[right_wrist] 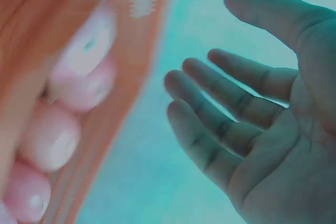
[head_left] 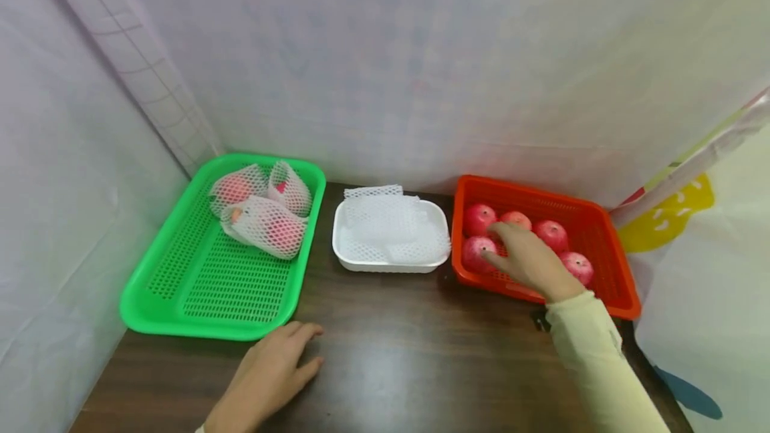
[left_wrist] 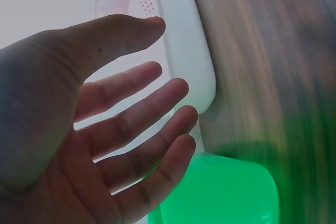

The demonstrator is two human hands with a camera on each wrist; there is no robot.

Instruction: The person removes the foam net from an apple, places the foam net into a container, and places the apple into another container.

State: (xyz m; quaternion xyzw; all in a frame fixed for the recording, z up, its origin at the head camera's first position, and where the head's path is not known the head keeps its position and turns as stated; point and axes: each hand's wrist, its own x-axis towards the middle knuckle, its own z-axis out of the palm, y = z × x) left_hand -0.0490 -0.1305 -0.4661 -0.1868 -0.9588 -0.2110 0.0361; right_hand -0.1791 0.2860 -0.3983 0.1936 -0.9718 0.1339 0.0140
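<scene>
My right hand [head_left: 532, 260] is over the red basket [head_left: 622, 279], its fingers spread and holding nothing. Several round pinkish-red fruits [head_left: 551, 236] lie in that basket, and the nearest one [head_left: 478, 256] is just beside my thumb. In the right wrist view the hand [right_wrist: 262, 114] appears apart from the fruits [right_wrist: 50, 135]. My left hand [head_left: 267, 369] is by the near corner of the green basket [head_left: 222, 329], fingers loosely bent and holding nothing. The left wrist view shows its palm [left_wrist: 68, 166] bare.
Between the baskets stands a white tray [head_left: 385, 266] holding white foam net sleeves [head_left: 385, 219], one overhanging its back rim. Several net-wrapped fruits [head_left: 283, 232] lie at the back of the green basket. White cloth [head_left: 385, 72] hangs behind and at both sides of the dark wooden table [head_left: 409, 359].
</scene>
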